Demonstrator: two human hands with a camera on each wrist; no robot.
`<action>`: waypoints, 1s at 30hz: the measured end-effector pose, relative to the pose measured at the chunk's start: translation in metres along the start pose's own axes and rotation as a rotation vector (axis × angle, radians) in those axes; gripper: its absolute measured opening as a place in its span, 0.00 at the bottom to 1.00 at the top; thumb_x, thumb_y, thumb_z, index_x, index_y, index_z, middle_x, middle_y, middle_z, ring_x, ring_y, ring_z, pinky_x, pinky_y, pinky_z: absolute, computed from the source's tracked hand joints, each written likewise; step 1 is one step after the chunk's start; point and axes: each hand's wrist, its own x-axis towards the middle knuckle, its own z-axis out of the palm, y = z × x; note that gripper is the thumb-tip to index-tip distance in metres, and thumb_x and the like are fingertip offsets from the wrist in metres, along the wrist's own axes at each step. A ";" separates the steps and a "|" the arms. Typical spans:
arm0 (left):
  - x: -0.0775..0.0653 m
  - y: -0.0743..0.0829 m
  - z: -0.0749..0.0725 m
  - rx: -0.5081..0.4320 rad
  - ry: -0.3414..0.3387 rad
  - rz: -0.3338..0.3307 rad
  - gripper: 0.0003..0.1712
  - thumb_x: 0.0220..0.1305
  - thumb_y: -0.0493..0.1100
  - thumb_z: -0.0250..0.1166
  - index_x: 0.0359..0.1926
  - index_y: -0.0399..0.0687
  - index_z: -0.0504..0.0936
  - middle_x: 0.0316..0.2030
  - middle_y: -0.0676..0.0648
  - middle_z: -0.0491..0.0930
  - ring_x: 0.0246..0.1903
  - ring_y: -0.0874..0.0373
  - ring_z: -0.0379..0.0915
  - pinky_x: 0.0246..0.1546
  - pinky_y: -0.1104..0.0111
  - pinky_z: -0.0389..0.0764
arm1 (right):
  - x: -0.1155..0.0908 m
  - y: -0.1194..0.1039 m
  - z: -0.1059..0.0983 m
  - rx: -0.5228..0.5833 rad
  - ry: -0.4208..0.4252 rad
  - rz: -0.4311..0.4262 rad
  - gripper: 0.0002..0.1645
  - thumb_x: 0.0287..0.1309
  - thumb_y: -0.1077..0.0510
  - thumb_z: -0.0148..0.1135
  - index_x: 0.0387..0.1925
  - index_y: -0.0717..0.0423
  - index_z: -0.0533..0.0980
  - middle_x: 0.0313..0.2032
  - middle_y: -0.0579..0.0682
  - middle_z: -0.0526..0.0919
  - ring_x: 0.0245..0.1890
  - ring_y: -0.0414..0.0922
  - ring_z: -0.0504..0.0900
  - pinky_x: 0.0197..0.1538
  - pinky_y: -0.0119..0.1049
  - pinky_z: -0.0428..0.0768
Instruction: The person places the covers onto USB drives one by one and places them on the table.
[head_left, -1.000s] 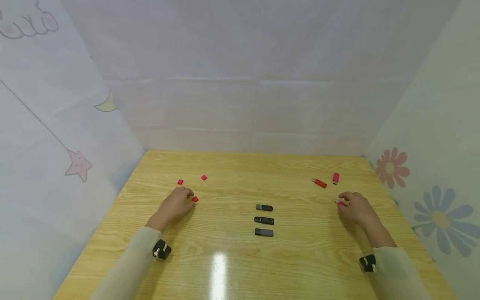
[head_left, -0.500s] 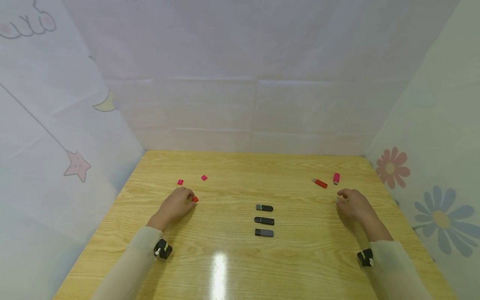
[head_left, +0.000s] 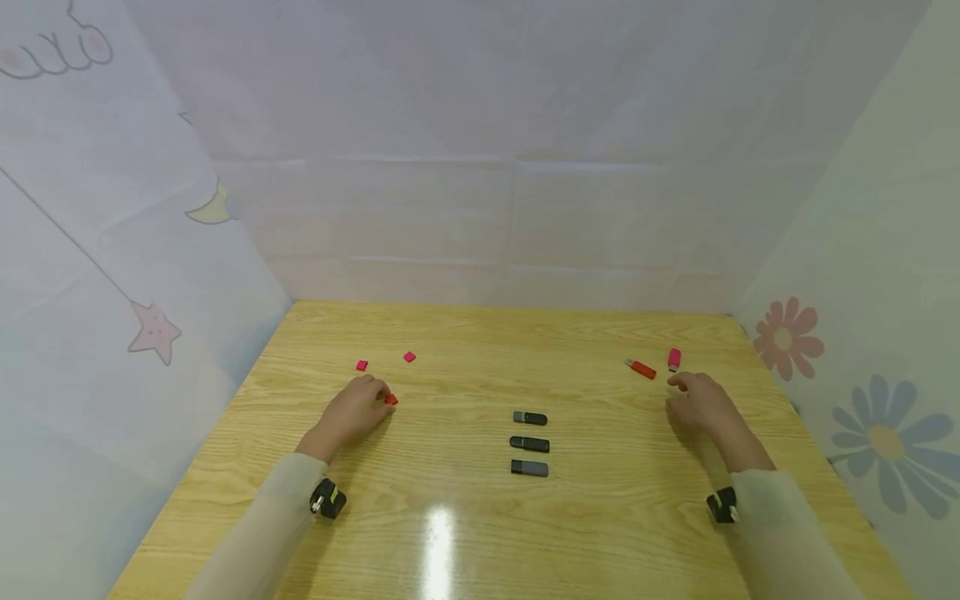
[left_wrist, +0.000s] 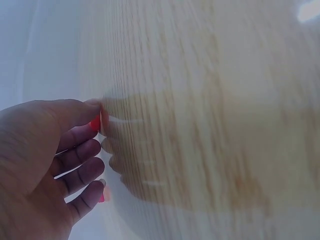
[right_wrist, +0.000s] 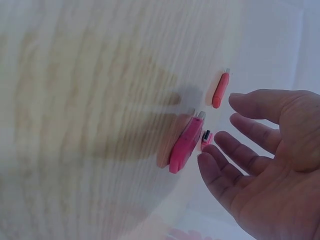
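Observation:
My left hand (head_left: 356, 408) pinches a small square red cap (head_left: 392, 400) between thumb and index finger at the tabletop; in the left wrist view the red cap (left_wrist: 95, 122) shows between them. Two pink caps, one left (head_left: 362, 365) and one right (head_left: 409, 357), lie beyond that hand. My right hand (head_left: 701, 407) hovers with loosely bent fingers and holds nothing. In the right wrist view a pink USB stick (right_wrist: 186, 145) lies on the table near its fingers; the hand hides it in the head view. Farther back lie a red USB stick (head_left: 642, 369) and another pink USB stick (head_left: 674, 359).
Three dark USB sticks, the back one (head_left: 530, 418), the middle one (head_left: 529, 444) and the front one (head_left: 529, 468), lie in a column mid-table. Printed cloth walls (head_left: 510, 217) enclose the wooden table (head_left: 465, 358) at the back and sides.
My right hand has moved away from me and slightly left, toward the red and pink USB sticks, covering the near pink one in the head view. My left hand has stayed put.

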 end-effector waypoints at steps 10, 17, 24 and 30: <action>0.003 0.002 0.003 0.038 0.010 0.006 0.12 0.70 0.47 0.67 0.46 0.44 0.84 0.43 0.47 0.80 0.48 0.50 0.76 0.51 0.54 0.79 | 0.009 0.000 0.003 0.018 -0.002 -0.027 0.28 0.69 0.59 0.55 0.64 0.73 0.68 0.59 0.77 0.69 0.58 0.74 0.69 0.56 0.67 0.72; 0.005 0.006 0.001 0.033 0.016 -0.002 0.09 0.68 0.46 0.68 0.42 0.46 0.85 0.40 0.48 0.80 0.44 0.52 0.76 0.49 0.55 0.79 | 0.016 -0.002 0.003 0.012 -0.009 -0.037 0.28 0.67 0.60 0.55 0.63 0.75 0.68 0.58 0.78 0.70 0.55 0.71 0.72 0.56 0.66 0.73; 0.006 0.007 0.000 -0.019 0.014 -0.027 0.08 0.68 0.45 0.69 0.42 0.46 0.85 0.40 0.48 0.84 0.45 0.51 0.80 0.48 0.54 0.81 | 0.025 -0.002 0.004 0.019 -0.008 -0.039 0.30 0.67 0.61 0.55 0.65 0.75 0.66 0.59 0.78 0.70 0.56 0.72 0.72 0.57 0.66 0.73; 0.005 0.008 -0.001 -0.121 0.044 -0.039 0.09 0.67 0.44 0.68 0.43 0.43 0.81 0.36 0.49 0.83 0.39 0.54 0.80 0.42 0.57 0.82 | 0.029 -0.005 0.003 0.033 -0.009 -0.026 0.30 0.68 0.60 0.55 0.66 0.75 0.65 0.60 0.78 0.70 0.59 0.74 0.70 0.58 0.67 0.72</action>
